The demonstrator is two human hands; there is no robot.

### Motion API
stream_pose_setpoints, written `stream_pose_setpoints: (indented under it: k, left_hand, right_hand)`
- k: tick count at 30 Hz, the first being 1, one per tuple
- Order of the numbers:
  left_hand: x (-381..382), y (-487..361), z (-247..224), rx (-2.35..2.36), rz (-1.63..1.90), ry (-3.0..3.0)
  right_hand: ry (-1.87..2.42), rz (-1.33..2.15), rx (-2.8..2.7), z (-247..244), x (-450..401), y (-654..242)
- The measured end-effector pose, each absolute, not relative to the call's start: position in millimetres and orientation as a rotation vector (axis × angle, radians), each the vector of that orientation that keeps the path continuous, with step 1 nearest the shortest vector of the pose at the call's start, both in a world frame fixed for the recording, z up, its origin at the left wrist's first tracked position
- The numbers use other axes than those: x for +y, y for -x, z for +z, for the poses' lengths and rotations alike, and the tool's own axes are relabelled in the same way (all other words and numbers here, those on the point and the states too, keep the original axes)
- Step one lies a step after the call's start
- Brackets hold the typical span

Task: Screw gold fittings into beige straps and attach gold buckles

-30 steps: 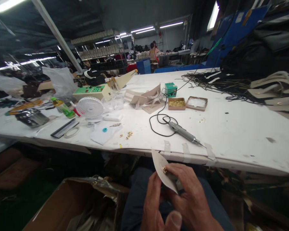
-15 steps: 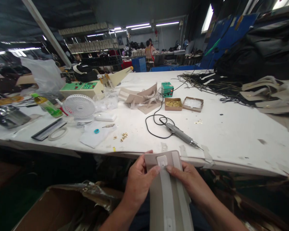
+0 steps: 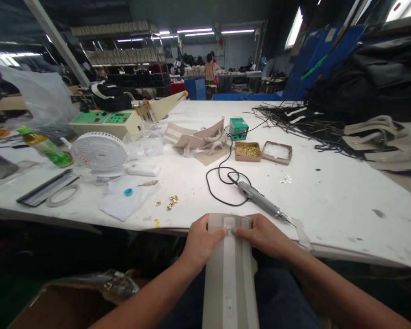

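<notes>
A long beige panel (image 3: 214,278) with paler strips and small holes along it lies over my lap, its far end at the table's front edge. My left hand (image 3: 202,240) grips the panel's left edge, thumb on top beside the upper hole. From the other side my right hand (image 3: 265,234) clasps the same end, its thumb close to that hole. Fingers under the panel are hidden. Beyond my right hand, a grey electric screwdriver (image 3: 260,198) lies on the table with its tip toward me.
On the white table (image 3: 198,192) are gold metal fittings (image 3: 173,201), a box of brass-coloured pieces (image 3: 248,151), a green power box (image 3: 239,129), beige pieces (image 3: 181,135) and a white fan (image 3: 101,153). Black cords (image 3: 294,121) pile at right. A cardboard box (image 3: 65,301) stands below left.
The panel's far end has turned to lie straighter and flatter, both hands still holding it. My view has shifted slightly, so the table things at left sit further left.
</notes>
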State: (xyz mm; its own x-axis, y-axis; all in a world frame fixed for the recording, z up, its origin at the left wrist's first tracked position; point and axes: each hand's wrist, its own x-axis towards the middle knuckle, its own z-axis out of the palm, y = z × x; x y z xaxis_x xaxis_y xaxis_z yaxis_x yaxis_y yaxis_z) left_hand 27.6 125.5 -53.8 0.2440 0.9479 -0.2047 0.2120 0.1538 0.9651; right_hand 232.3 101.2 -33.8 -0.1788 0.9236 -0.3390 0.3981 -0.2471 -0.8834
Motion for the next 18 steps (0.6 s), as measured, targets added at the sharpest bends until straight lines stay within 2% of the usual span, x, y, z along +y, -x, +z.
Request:
stream_pose_setpoints:
  k: [14, 18]
  left_hand:
    - [177, -36, -61, 1.357, 0.534, -1.692]
    - [174, -30, -62, 1.365, 0.641, -2.077]
  right_hand:
    - [1.904, 1.225, -1.578, -55, 150, -222]
    - [1.861, 1.138, -1.586, -46, 147, -221]
